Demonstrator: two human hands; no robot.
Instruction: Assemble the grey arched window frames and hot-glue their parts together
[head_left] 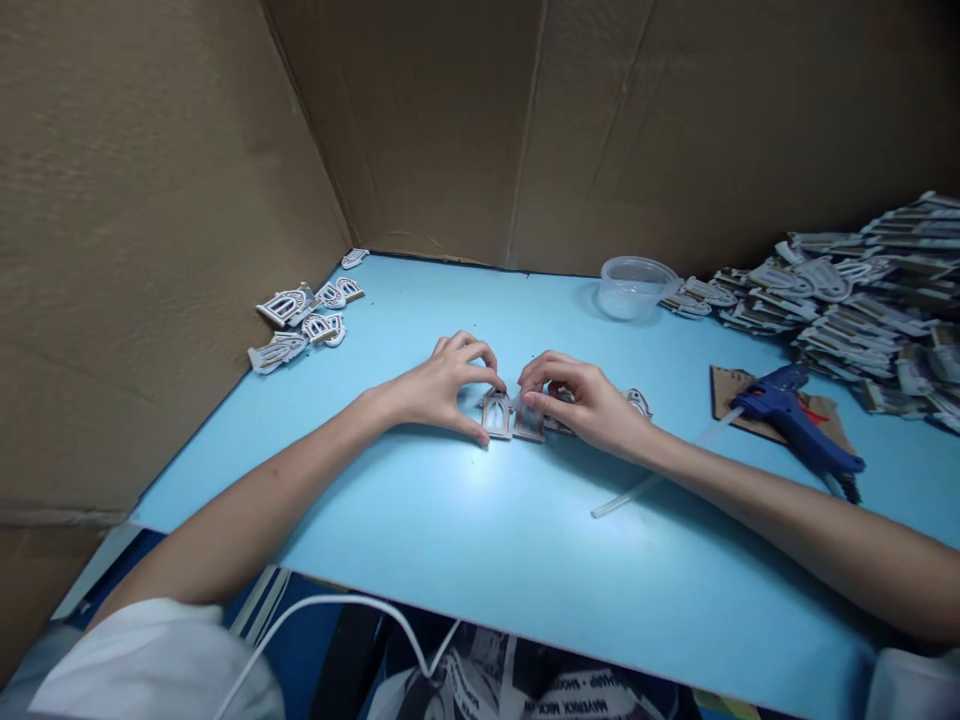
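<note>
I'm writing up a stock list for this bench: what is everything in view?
Small white-and-brown arched window-shaped pieces: uncountable, heaped right, clustered left, some between hands
Round clear plastic tub: one, back
Blue glue gun: one, red trigger, right
Brown cardboard scrap: one, under gun
Translucent rod: at least one, by right forearm
Light-blue tabletop: one, centre
Brown cardboard walls: two, left and back
White cable: one, front
Printed black-and-white cloth: front
Hands: two, bare, centre

Small craft workstation, screened by cardboard walls (420, 130)

A blue-topped table (450, 530) is stocked with a glue gun (799, 415) and heaped arched window-shaped pieces (862, 310).
</note>
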